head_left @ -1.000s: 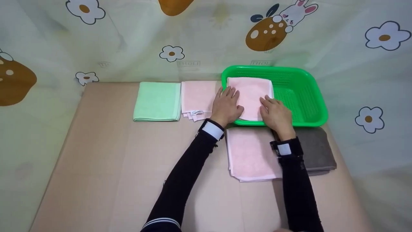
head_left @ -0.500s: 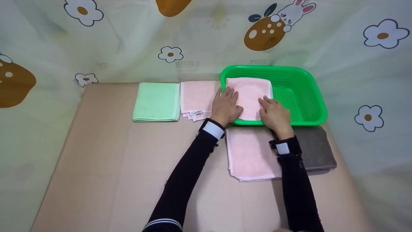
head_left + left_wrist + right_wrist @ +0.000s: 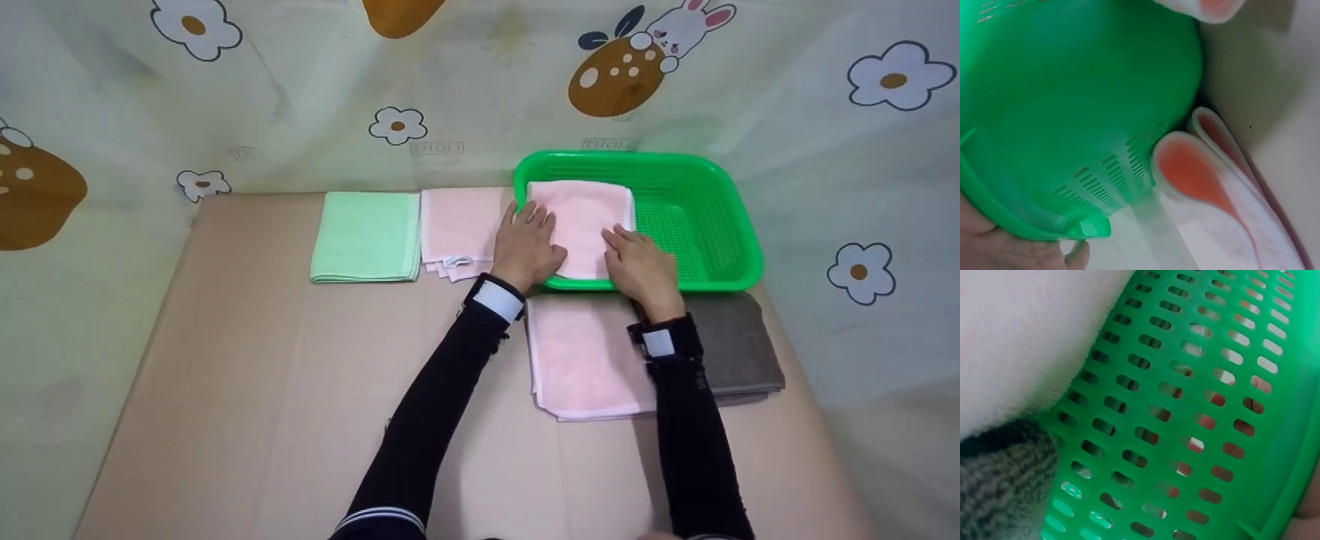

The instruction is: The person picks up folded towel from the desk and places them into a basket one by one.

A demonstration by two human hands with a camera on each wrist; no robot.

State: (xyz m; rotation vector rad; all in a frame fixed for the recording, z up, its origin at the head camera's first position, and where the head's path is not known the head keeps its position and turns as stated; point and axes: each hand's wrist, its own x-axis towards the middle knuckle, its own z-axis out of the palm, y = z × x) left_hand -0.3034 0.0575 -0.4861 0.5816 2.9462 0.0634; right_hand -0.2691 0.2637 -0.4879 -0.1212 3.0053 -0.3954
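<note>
A folded pink towel (image 3: 574, 214) lies in the left part of the green plastic basket (image 3: 694, 281). My left hand (image 3: 526, 247) rests over the basket's left front rim, fingers stretched onto the towel's left side. My right hand (image 3: 643, 268) reaches over the front rim and touches the towel's right side with its fingertips. In the left wrist view, part of the left hand (image 3: 1010, 247) shows against the basket's rim. The right wrist view has the basket's slotted wall (image 3: 1145, 394) filling most of it, with a bit of the right hand (image 3: 1304, 527) at the lower right corner.
Left of the basket lie a folded light green towel (image 3: 366, 236) and another pink one (image 3: 461, 225). In front of it lie a larger folded pink towel (image 3: 589, 360) and a dark grey towel (image 3: 739, 349). A printed curtain (image 3: 300, 97) hangs behind the table (image 3: 337, 390).
The right fingertips have shifted very slightly left on the towel since a second ago. The left hand and the basket look the same.
</note>
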